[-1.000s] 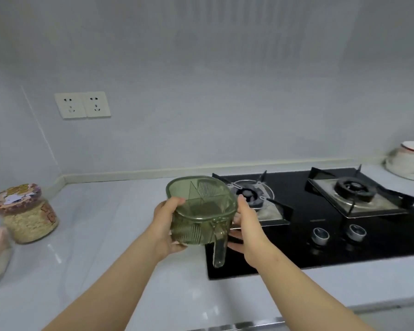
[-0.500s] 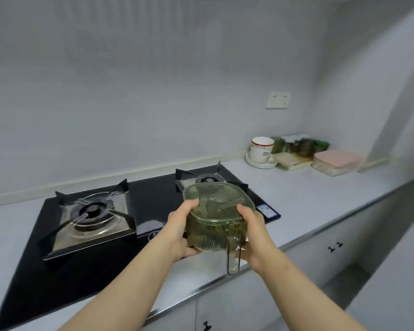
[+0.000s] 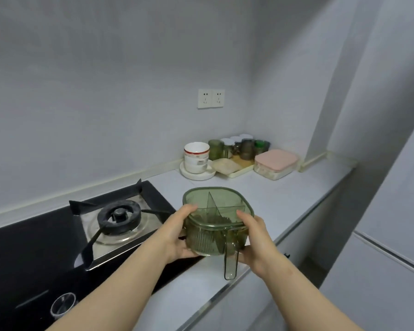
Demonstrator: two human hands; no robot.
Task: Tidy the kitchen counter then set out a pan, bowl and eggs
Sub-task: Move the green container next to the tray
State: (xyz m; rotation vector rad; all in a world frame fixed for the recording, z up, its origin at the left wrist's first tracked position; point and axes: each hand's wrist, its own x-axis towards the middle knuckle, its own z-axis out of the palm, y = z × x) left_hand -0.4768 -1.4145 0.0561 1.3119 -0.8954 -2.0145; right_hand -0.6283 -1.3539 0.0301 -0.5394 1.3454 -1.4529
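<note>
Left grip (image 3: 177,232) and right grip (image 3: 256,242) are curled round opposite sides of the green divided container (image 3: 215,211). It is held in the air over the front edge of the surface (image 3: 285,199), just right of the hob (image 3: 46,247), with its handle hanging toward the wearer.

Judged mid-tidying: container not yet set down. Stacked white bowls (image 3: 196,156), jars (image 3: 246,146) and a pink-lidded box (image 3: 275,163) are grouped in the far corner. No pan or eggs are seen, so setting-out appears not begun.

Against half a second ago: hold unchanged, view swung further right, one burner lost from frame, corner group drawn nearer.
</note>
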